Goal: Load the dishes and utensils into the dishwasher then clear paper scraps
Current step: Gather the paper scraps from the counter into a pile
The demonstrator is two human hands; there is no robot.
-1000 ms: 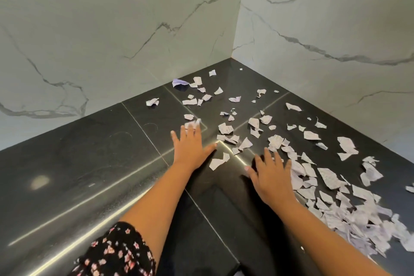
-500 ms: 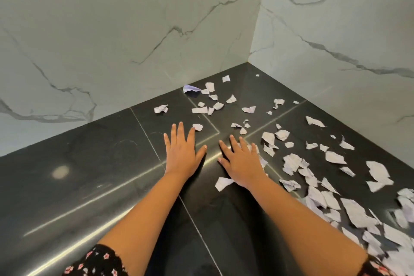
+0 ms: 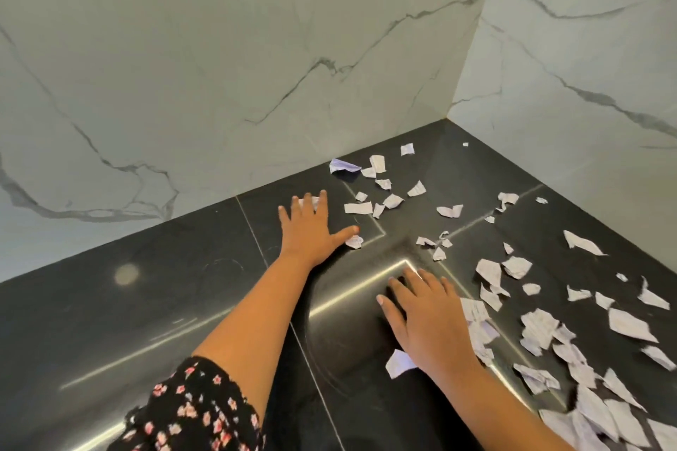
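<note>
Left hand (image 3: 311, 234) and right hand (image 3: 428, 318) press flat, fingers straight, on the glossy black bench (image 3: 146, 304), each partly covering torn white paper scraps (image 3: 630, 324); the bottom-right heap is cut off.

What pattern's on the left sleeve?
The sleeve is black with small pink and white flowers; head view.

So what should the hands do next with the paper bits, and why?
Probably sweep the left hand toward the right hand, dragging the scrap under its fingertips along the counter. Both hands lie flat and hold nothing, that scrap sits apart near the wall, and most scraps lie heaped at the right.
</note>
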